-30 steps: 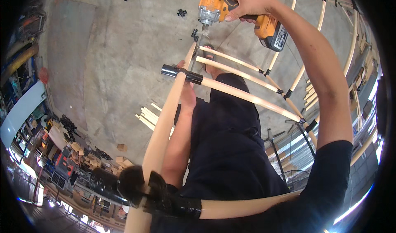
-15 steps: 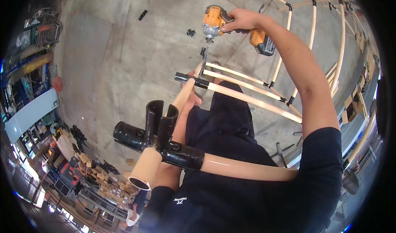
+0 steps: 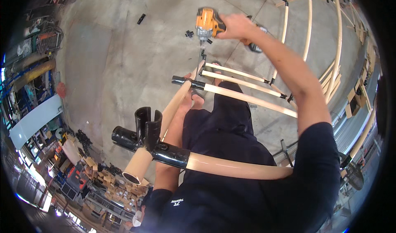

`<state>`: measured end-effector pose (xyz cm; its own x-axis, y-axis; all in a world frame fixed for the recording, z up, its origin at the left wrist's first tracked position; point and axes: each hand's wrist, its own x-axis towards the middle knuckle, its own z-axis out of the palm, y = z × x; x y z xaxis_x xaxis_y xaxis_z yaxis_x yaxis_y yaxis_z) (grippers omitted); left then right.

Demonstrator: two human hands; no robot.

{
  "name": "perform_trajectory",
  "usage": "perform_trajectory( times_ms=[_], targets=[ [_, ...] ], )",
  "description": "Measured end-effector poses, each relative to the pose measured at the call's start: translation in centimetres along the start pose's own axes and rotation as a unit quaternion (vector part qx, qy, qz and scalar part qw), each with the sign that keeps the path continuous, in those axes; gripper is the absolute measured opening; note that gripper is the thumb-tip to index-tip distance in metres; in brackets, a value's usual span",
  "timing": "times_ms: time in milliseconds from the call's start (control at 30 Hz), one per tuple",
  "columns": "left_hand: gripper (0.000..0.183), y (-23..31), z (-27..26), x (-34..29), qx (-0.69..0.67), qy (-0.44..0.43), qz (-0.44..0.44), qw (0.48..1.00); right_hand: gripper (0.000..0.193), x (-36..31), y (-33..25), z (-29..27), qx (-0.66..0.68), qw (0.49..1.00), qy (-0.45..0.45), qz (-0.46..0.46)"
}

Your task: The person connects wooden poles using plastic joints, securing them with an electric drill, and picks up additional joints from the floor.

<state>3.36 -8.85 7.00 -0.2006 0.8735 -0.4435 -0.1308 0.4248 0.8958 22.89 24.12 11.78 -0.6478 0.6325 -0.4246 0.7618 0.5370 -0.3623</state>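
Note:
My right hand (image 3: 236,26) is closed round the handle of an orange and grey cordless impact driver (image 3: 205,22). Its long bit points down toward a black metal joint (image 3: 203,57) at the far end of the pipe frame; whether they touch, I cannot tell. My left hand (image 3: 185,103), partly hidden behind a cream pipe (image 3: 176,101), is wrapped round that pipe beside a black joint (image 3: 198,85). Nearest to me, a larger black pipe joint (image 3: 171,154) with an upright open split sleeve (image 3: 147,124) joins a crosswise cream pipe (image 3: 235,166) to the long one.
Loose black joints (image 3: 141,18) lie on the concrete floor (image 3: 123,60). An assembled frame of cream pipes (image 3: 309,27) stands at the right. Cardboard boxes (image 3: 115,187) crowd the lower left, where another person (image 3: 137,218) is partly visible. Shelving with materials lines the left.
The impact driver and my right hand have shifted slightly left, and the driver's battery end has swung away from me. The near joint has moved a little left in view. My left hand keeps its hold.

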Motion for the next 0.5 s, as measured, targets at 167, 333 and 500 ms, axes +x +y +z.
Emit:
perform_trajectory(
  times_ms=[167,333,500],
  targets=[
    [0.040,0.9,-0.7,-0.7,-0.002,0.034,-0.057,0.998,0.041,-2.4,-4.9,-16.4,-0.071,0.996,0.047,-0.009],
    [0.045,1.0,-1.2,-0.4,0.061,-0.003,-0.008,0.998,0.054,-9.7,-4.5,-26.2,-0.152,0.962,0.229,-0.005],
    [0.049,-3.4,-7.1,1.0,0.147,-0.084,0.050,0.984,0.046,-23.6,-8.0,-25.7,-0.099,0.935,0.337,0.042]
  ],
)
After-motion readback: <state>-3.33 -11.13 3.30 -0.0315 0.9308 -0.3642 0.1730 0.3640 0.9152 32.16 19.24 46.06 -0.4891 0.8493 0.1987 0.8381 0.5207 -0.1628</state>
